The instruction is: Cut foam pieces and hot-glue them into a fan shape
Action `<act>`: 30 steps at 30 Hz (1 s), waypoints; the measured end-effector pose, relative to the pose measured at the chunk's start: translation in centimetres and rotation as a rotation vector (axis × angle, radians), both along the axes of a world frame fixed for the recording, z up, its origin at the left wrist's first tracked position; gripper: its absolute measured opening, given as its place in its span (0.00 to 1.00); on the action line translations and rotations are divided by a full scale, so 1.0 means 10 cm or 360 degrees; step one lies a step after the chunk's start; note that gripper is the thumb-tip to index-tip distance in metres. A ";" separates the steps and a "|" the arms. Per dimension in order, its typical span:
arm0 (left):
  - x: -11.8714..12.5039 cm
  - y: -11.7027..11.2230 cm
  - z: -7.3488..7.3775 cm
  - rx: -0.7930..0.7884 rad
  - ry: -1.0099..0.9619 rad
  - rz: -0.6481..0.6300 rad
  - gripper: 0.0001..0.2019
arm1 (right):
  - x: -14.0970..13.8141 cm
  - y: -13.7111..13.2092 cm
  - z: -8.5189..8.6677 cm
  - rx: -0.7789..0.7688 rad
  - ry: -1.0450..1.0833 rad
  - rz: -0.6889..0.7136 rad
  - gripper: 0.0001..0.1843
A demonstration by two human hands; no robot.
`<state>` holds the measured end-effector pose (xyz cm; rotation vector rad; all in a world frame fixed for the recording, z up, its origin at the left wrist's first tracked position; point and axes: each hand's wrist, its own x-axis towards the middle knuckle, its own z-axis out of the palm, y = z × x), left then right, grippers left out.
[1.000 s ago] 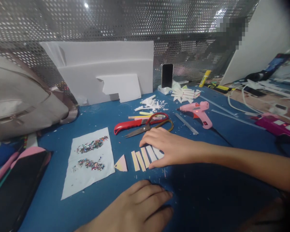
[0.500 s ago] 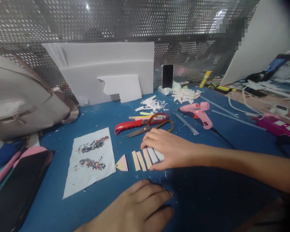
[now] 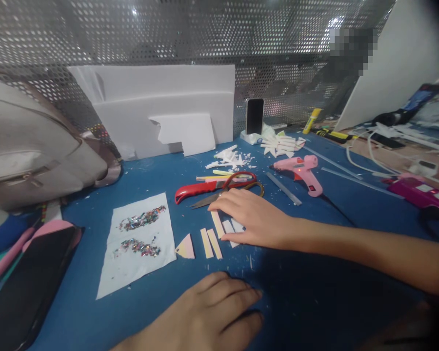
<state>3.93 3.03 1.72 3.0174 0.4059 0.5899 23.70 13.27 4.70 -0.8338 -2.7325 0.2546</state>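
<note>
My right hand (image 3: 250, 217) grips a narrow pink-and-yellow strip (image 3: 217, 225) by its two ends, fingertips at the top and thumb at the bottom. Under the palm lie white strips (image 3: 229, 229), partly hidden. Just left, two more pink-and-yellow strips (image 3: 209, 243) lie side by side, and beyond them a small pink-and-yellow triangle (image 3: 186, 247). Resting at the near edge of view, my left hand (image 3: 205, 314) is open with fingers loosely stretched over the blue tabletop (image 3: 285, 302), holding nothing.
Scissors (image 3: 212, 199) and a red-handled cutter (image 3: 193, 189) lie behind my right hand. Glitter sits on a white paper sheet (image 3: 135, 273). A pink glue gun (image 3: 303, 170), white scraps (image 3: 229, 157), a propped phone (image 3: 255, 117), a dark phone (image 3: 29, 287) and a bag (image 3: 40, 146) surround the work.
My right hand has moved slightly up and left, carrying one pink-and-yellow strip away from the row. The white strips show a little differently beneath it. My left hand stays put.
</note>
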 end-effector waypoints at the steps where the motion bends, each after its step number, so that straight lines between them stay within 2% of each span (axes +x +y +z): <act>1: 0.00 0.00 0.00 0.0002 -0.0022 0.0004 0.14 | 0.00 0.00 -0.01 0.0046 -0.0012 0.0010 0.27; 6: -0.01 0.01 -0.01 -0.0009 -0.0031 0.0004 0.14 | -0.02 0.00 -0.03 0.0106 -0.0019 0.0034 0.26; 15: -0.01 -0.01 0.01 0.0004 -0.0005 0.0030 0.15 | -0.03 -0.01 0.00 -0.0080 0.0134 0.0034 0.25; 21: -0.02 0.00 0.02 -0.0033 0.0051 0.0008 0.15 | -0.05 -0.02 0.00 -0.0171 0.0221 0.0009 0.15; 30: 0.01 0.00 0.03 -0.0032 0.0003 0.0012 0.14 | -0.04 0.00 0.02 -0.0138 0.0340 -0.0020 0.08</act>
